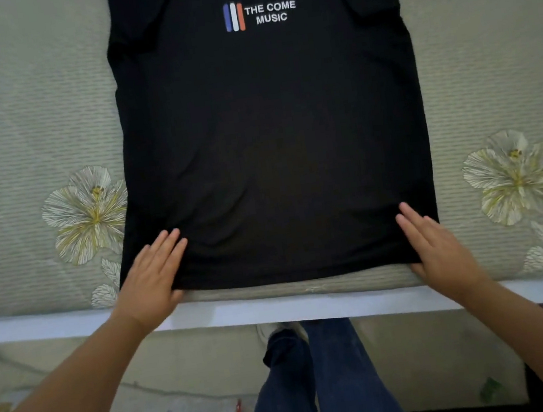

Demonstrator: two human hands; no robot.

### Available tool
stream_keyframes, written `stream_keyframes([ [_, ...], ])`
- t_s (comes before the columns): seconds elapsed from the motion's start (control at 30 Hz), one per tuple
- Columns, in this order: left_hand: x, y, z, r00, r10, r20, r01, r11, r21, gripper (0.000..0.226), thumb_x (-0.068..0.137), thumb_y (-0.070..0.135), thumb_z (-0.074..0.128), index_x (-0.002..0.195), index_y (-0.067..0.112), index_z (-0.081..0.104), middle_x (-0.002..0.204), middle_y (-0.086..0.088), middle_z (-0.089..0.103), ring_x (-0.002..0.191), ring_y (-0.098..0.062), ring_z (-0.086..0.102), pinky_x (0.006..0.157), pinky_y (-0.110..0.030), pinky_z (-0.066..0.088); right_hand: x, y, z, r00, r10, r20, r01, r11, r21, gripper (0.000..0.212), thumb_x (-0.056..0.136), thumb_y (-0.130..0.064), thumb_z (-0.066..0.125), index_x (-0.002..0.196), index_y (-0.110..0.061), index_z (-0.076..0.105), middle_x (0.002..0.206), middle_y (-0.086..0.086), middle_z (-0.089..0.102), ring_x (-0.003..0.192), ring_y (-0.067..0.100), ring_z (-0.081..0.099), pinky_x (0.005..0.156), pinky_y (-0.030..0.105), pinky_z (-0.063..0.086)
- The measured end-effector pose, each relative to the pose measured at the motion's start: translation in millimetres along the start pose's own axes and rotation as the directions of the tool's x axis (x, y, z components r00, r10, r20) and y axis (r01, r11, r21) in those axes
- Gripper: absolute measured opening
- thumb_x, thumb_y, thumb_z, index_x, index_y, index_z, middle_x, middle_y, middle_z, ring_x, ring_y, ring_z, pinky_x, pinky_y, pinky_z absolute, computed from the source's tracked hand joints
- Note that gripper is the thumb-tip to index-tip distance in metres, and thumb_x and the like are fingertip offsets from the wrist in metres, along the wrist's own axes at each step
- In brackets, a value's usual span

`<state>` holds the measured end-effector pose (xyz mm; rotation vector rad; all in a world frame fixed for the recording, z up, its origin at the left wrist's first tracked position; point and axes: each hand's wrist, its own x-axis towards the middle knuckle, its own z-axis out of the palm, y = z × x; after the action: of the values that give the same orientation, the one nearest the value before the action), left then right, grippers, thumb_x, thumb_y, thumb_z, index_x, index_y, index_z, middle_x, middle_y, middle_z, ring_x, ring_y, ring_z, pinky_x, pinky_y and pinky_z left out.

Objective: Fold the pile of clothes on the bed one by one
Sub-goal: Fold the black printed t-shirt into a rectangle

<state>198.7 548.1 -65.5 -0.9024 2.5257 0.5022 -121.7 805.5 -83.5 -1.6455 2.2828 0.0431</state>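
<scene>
Both hands, left hand [149, 275] and right hand [439, 242], press flat with straight fingers on the hem corners of the black printed cotton T-shirt [270, 130], spread on the floral bedspread [29, 134], long axis running directly away, equidistant.

The black t-shirt [270, 130] is matt knit cloth, soft-looking and smooth, with only faint ripples near the hem. Its printed logo [260, 13] sits flat on the cloth, crisp white lettering beside blue, white and orange bars. The bed cover [27, 117] is pale green woven cloth with a fine ribbed texture and printed cream-and-yellow flowers. Along the near edge runs the bed frame [277, 310], white, smooth and even. Below, the trousers [339, 387] look like dark blue denim.
</scene>
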Motion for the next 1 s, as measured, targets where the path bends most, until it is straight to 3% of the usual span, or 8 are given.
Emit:
stream_keyframes([
  [0.1, -3, -8, 5, 0.999, -0.034, -0.03, 0.033, 0.999, -0.019, 0.074, 0.063, -0.014, 0.065, 0.132, -0.003, 0.039, 0.143, -0.022, 0.032, 0.135, -0.033, 0.021, 0.11, -0.041, 0.016, 0, -6, 3, 0.996, 0.031, -0.079, -0.031, 0.999, -0.006, 0.089, 0.033, 0.028, 0.072, 0.118, 0.016, 0.051, 0.126, 0.029, 0.05, 0.111, 0.041, 0.052, 0.089, 0.053, 0.032],
  [0.17, -7, -9, 10, 1.0, -0.005, -0.018, 0.005, 1.0, 0.017, 0.058, 0.083, 0.015, 0.052, 0.136, -0.001, 0.035, 0.147, -0.019, 0.026, 0.137, -0.027, 0.012, 0.112, -0.039, 0.013, -1, -9, 4, 0.996, 0.025, -0.087, -0.026, 0.999, -0.021, 0.088, 0.035, 0.035, 0.062, 0.119, 0.015, 0.05, 0.126, 0.03, 0.05, 0.115, 0.038, 0.047, 0.091, 0.052, 0.03],
  [0.23, -12, -10, 18, 0.998, 0.056, -0.007, -0.055, 0.992, 0.112, 0.07, 0.092, 0.048, 0.022, 0.125, -0.007, 0.049, 0.135, -0.025, 0.043, 0.127, -0.038, 0.035, 0.101, -0.052, 0.031, -4, -7, 3, 0.997, -0.035, -0.069, 0.028, 0.995, -0.095, 0.088, 0.03, 0.037, 0.062, 0.115, 0.015, 0.054, 0.12, 0.031, 0.055, 0.107, 0.045, 0.055, 0.09, 0.05, 0.034],
  [0.3, -18, -9, 20, 0.997, 0.077, -0.013, -0.074, 0.987, 0.146, 0.086, 0.094, 0.054, 0.005, 0.112, -0.01, 0.059, 0.12, -0.027, 0.056, 0.109, -0.046, 0.054, 0.083, -0.059, 0.042, -15, 4, 3, 0.997, -0.068, -0.028, 0.06, 0.977, -0.203, 0.089, 0.024, 0.034, 0.067, 0.11, 0.013, 0.058, 0.114, 0.028, 0.06, 0.1, 0.044, 0.059, 0.104, 0.038, 0.034],
  [0.43, -18, -9, 21, 0.995, 0.104, -0.008, -0.099, 0.968, 0.23, 0.058, 0.085, 0.035, 0.033, 0.105, -0.01, 0.064, 0.112, -0.028, 0.061, 0.099, -0.047, 0.059, 0.075, -0.061, 0.045, -32, 19, -2, 0.996, -0.056, 0.068, 0.074, 0.948, -0.308, 0.092, 0.022, 0.03, 0.071, 0.11, 0.007, 0.061, 0.115, 0.023, 0.061, 0.101, 0.04, 0.061, 0.109, 0.025, 0.007],
  [0.57, -13, -11, 24, 0.99, 0.078, -0.119, -0.064, 0.99, 0.124, 0.056, 0.064, -0.013, 0.062, 0.119, -0.007, 0.055, 0.126, -0.029, 0.051, 0.116, -0.047, 0.047, 0.094, -0.058, 0.037, -31, 6, 1, 0.998, -0.005, 0.063, 0.023, 0.957, -0.289, 0.067, 0.075, 0.018, 0.037, 0.138, -0.003, 0.026, 0.147, 0.014, 0.022, 0.134, 0.035, 0.027, 0.113, 0.036, 0.015],
  [0.7, -18, -18, 30, 0.999, -0.033, -0.026, 0.036, 0.993, 0.111, 0.069, 0.084, -0.012, 0.036, 0.144, 0.01, 0.009, 0.154, -0.01, 0.0, 0.143, -0.022, -0.001, 0.112, -0.029, -0.004, -36, 4, 2, 0.956, 0.139, 0.258, -0.063, 0.957, -0.283, 0.069, 0.088, 0.008, 0.027, 0.144, -0.01, -0.009, 0.152, 0.006, -0.016, 0.142, 0.022, -0.008, 0.113, 0.029, -0.008],
  [1.0, -85, 2, 39, 0.978, -0.135, 0.16, 0.113, 0.983, 0.143, 0.072, 0.086, -0.01, 0.032, 0.146, 0.012, -0.001, 0.155, -0.005, -0.004, 0.143, -0.018, -0.003, 0.112, -0.028, -0.004, -69, -32, -15, 0.891, 0.2, 0.407, -0.083, 0.954, -0.287, 0.07, 0.089, 0.009, 0.027, 0.145, -0.01, -0.009, 0.154, 0.005, -0.013, 0.143, 0.018, -0.006, 0.114, 0.028, -0.003],
])
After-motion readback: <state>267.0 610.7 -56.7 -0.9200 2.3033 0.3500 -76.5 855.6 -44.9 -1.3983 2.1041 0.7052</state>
